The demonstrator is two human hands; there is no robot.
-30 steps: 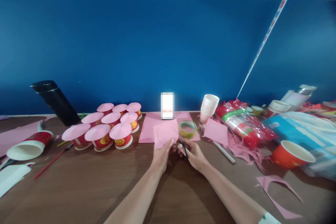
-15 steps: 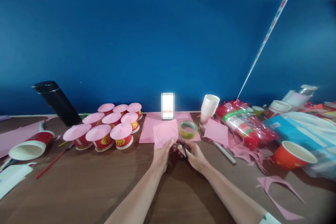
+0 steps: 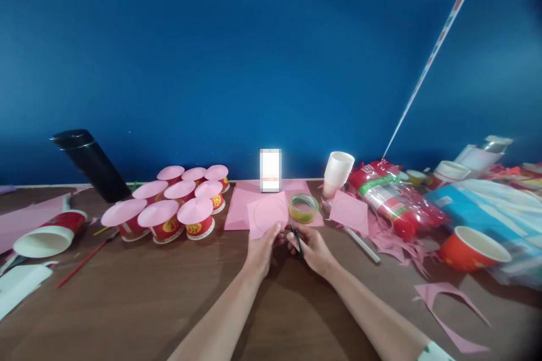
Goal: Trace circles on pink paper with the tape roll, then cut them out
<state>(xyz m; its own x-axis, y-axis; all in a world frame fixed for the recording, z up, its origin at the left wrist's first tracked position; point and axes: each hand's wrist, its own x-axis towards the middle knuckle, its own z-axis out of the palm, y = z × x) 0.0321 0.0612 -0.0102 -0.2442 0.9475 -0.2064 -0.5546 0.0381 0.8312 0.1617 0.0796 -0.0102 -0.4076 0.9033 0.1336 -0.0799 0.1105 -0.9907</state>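
Unmoved since earlier: pink paper (image 3: 266, 215) in left hand (image 3: 261, 248)

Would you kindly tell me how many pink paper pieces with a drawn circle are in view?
2: one piece held in the left hand, the other piece right of the tape roll; others may be hidden beneath them.

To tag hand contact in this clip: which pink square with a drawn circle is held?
The left square, pinched in the left hand beside the scissors. The other square is right of the tape, with neither hand on it.
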